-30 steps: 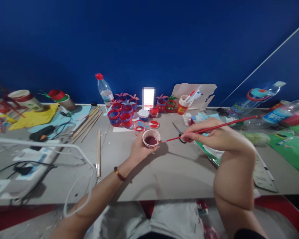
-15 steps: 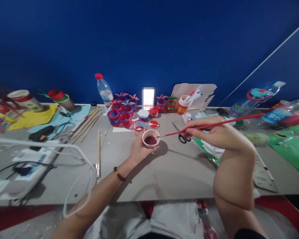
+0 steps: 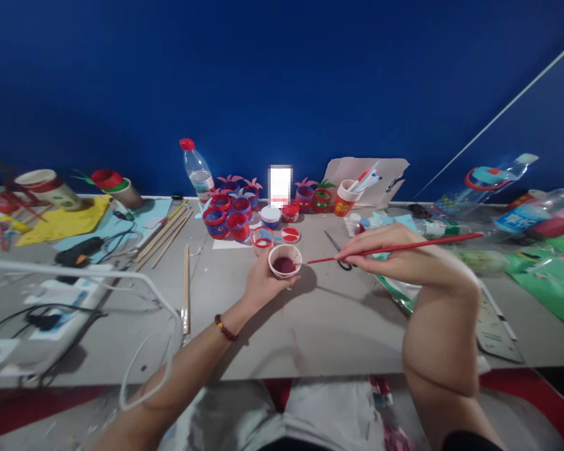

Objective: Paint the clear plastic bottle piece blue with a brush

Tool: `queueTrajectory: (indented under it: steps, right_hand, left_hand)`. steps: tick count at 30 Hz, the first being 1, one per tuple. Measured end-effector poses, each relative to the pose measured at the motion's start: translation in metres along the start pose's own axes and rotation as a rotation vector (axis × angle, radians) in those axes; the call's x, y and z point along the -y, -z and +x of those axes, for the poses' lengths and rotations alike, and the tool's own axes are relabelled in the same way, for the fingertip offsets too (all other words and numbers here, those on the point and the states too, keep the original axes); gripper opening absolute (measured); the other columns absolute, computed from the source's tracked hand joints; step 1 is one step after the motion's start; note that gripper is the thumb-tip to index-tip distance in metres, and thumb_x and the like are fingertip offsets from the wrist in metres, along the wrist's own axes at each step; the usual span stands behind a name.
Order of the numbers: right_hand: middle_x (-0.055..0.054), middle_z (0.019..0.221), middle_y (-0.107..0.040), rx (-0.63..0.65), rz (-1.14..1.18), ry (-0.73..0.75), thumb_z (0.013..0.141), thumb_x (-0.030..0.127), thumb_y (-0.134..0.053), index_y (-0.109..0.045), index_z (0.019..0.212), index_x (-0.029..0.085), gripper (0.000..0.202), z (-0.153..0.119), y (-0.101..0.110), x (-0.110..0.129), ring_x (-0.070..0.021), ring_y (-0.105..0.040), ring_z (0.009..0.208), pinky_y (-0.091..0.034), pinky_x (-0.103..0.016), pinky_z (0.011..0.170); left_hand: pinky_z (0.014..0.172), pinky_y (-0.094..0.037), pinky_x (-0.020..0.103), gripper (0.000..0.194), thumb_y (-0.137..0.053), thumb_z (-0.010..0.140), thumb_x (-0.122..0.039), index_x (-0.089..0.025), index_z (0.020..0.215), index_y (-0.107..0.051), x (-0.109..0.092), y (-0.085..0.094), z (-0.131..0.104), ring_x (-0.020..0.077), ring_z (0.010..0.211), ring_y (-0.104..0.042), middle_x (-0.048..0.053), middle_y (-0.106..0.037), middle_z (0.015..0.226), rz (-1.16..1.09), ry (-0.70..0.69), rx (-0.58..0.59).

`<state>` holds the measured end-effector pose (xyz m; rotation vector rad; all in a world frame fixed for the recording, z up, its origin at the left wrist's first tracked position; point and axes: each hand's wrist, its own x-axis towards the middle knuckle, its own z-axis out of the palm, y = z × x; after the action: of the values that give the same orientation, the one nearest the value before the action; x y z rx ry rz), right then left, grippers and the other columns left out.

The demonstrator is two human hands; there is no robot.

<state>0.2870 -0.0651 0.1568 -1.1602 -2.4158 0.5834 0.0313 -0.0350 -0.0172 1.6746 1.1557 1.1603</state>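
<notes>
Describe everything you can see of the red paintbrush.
The paintbrush has a long, thin red handle, apparently painted wood or plastic, and a small tip too blurred to make out. The right-hand grip holds it partway along, the handle's far end sticking out to the right. It slants down leftward to the white cup of dark red liquid; whether the tip touches either is unclear.

dim blue wall [image 3: 282,75], soft shadows across grey table [image 3: 348,338], glaring white pixelated rectangle [image 3: 281,183], blurred, stretched edges
</notes>
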Motion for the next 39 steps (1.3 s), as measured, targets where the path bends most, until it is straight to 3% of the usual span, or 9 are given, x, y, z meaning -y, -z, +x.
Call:
queueTrajectory:
  steps: [14, 39]
  right_hand:
    - [-0.006, 0.088, -0.078, 0.032, -0.022, -0.008, 0.094, 0.030, -0.058, -0.078, 0.096, 0.021, 0.022, 0.0012, -0.0015, 0.0090, -0.0178, -0.071, 0.077, -0.052, -0.029, 0.068]
    - [-0.006, 0.084, -0.078, 0.047, -0.020, 0.016, 0.096, 0.033, -0.056, -0.078, 0.093, 0.020, 0.026, -0.0058, -0.0019, 0.0046, -0.0169, -0.070, 0.071, -0.050, -0.027, 0.062]
  left_hand:
    - [0.092, -0.053, 0.039, 0.064, -0.088, 0.063, -0.035, -0.023, 0.118, -0.058, 0.0032, 0.0000, -0.0004, 0.0261, 0.105, -0.067, 0.005, -0.069, 0.114, 0.023, -0.003, -0.010]
    - [0.093, -0.052, 0.039, 0.064, -0.089, 0.061, -0.034, -0.024, 0.117, -0.059, 0.0015, -0.0011, 0.0003, 0.0266, 0.106, -0.067, 0.005, -0.070, 0.114, 0.001, 0.017, -0.019]
